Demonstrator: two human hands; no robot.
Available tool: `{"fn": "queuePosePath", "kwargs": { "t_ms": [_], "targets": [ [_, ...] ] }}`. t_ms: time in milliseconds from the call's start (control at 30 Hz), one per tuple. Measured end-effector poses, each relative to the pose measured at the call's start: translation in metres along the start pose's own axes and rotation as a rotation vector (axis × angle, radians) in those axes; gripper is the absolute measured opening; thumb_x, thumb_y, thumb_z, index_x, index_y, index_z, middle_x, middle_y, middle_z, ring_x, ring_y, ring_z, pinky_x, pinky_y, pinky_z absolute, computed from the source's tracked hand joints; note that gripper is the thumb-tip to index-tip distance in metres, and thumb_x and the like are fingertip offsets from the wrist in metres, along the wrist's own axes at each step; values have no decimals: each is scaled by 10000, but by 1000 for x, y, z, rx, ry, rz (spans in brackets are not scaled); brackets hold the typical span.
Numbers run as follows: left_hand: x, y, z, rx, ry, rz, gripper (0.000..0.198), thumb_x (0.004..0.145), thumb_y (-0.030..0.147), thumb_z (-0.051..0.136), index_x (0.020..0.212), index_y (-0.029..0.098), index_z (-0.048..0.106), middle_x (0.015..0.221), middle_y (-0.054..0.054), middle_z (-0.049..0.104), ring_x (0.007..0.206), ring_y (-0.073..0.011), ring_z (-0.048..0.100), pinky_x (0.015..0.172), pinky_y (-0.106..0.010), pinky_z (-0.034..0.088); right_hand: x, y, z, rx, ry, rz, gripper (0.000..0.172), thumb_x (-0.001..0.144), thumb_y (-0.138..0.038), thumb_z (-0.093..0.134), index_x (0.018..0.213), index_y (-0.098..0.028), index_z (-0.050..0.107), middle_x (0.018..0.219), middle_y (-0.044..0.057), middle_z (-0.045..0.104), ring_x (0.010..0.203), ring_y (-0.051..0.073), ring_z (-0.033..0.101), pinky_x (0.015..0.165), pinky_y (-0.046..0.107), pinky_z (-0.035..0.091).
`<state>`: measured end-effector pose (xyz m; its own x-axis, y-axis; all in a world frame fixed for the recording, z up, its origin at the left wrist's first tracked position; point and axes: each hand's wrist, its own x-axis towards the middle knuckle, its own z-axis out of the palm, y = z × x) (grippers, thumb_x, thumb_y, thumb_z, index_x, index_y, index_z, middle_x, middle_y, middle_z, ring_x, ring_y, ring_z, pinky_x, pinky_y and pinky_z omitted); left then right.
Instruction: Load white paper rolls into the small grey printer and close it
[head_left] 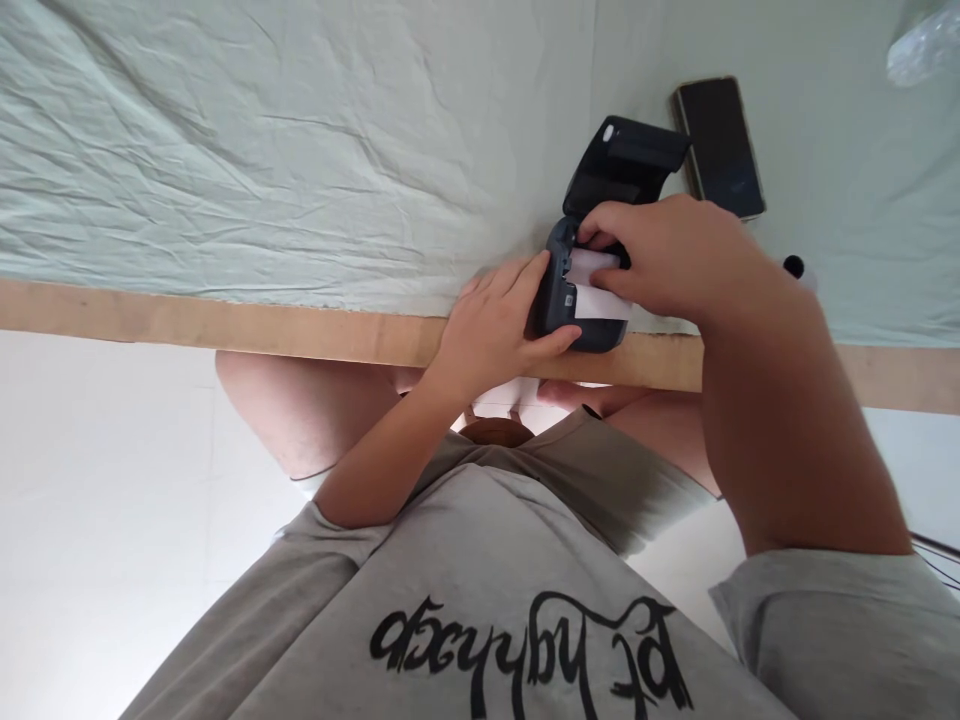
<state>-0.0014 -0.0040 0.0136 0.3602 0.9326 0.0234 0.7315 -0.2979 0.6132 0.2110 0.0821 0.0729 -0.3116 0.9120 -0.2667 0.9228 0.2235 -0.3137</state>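
Note:
A dark portable thermal printer (555, 310) sits near the front edge of the table, its black lid (626, 165) swung up and back. Inside its compartment lies a white paper roll (600, 300). My left hand (491, 325) is closed against the printer's left side, fingers along the casing and thumb over the front. From the right, my right hand (660, 250) reaches into the compartment with thumb and fingers bent around the paper roll. Part of the roll and some of the fingertips are hidden.
A dark-screened phone (720, 150) lies beside the lid. Behind my right wrist is a partly hidden white object with a black round end (793, 266). Crumpled clear plastic (926, 48) is at the far right. Pale green cloth (337, 150) covers the wooden-edged table (337, 335).

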Motion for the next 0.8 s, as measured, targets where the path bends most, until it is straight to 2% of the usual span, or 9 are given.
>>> {"fn": "queuePosePath", "kwargs": {
  "t_ms": [100,267,367,400,433,500,600,700,800],
  "targets": [
    [0,-2,0,20,-22,29,912,1002,726,613,1642,103,429,1605,-213,572,1479,-388,547,1205,-461,425,2,4,-3,46,-6,-18,327,680,-187,858,919,-376,738,762,-3,646,766,264,592,817,489,508],
    [-1,-6,3,30,-41,85,1147,898,926,527,1659,79,385,1638,-264,517,1472,-433,538,1215,-501,395,-14,2,-19,-1,65,-193,396,685,-210,788,1043,-367,721,924,-17,774,619,190,522,598,389,428],
    [-1,-6,4,29,-32,77,1181,872,963,477,1663,91,386,1642,-263,514,1473,-437,538,1205,-495,400,-34,-2,-24,291,168,-110,370,701,-264,777,1045,-372,694,1047,-7,792,559,152,490,521,362,378],
    [-1,-6,4,30,-30,75,1197,862,974,463,1663,88,387,1640,-264,515,1471,-438,540,1202,-493,403,-40,0,-21,455,256,-92,357,699,-301,778,1033,-378,678,1049,-7,785,564,156,480,498,352,358],
    [-1,-7,4,30,-27,75,1213,851,984,452,1662,83,389,1635,-266,519,1469,-439,542,1202,-493,405,-45,4,-16,643,347,-84,369,687,-330,770,1036,-380,660,1013,-4,770,571,164,475,488,348,348],
    [-1,-7,4,26,-20,79,1233,835,996,427,1659,80,397,1624,-268,527,1469,-435,543,1211,-493,403,-53,17,-2,1030,480,-11,313,669,-417,693,968,-362,618,827,-5,706,474,151,344,437,342,223],
    [-1,-8,3,29,-12,86,1284,802,1024,343,1657,68,399,1620,-271,531,1471,-435,541,1229,-498,388,-58,40,24,1304,402,76,354,700,-549,580,1001,-367,619,811,-4,645,437,139,264,420,359,211],
    [0,-9,3,35,-22,88,1343,759,1049,256,1660,63,396,1629,-267,524,1482,-443,530,1224,-494,389,-58,50,47,1295,502,170,308,705,-564,635,910,-343,576,731,-24,544,444,127,262,423,348,243],
    [0,-10,4,36,-18,91,1323,765,1051,253,1655,83,404,1629,-262,528,1502,-434,516,1223,-485,391,-59,51,64,1030,716,246,349,726,-556,746,894,-325,545,734,-31,514,512,140,386,441,306,288]
  ]
}}
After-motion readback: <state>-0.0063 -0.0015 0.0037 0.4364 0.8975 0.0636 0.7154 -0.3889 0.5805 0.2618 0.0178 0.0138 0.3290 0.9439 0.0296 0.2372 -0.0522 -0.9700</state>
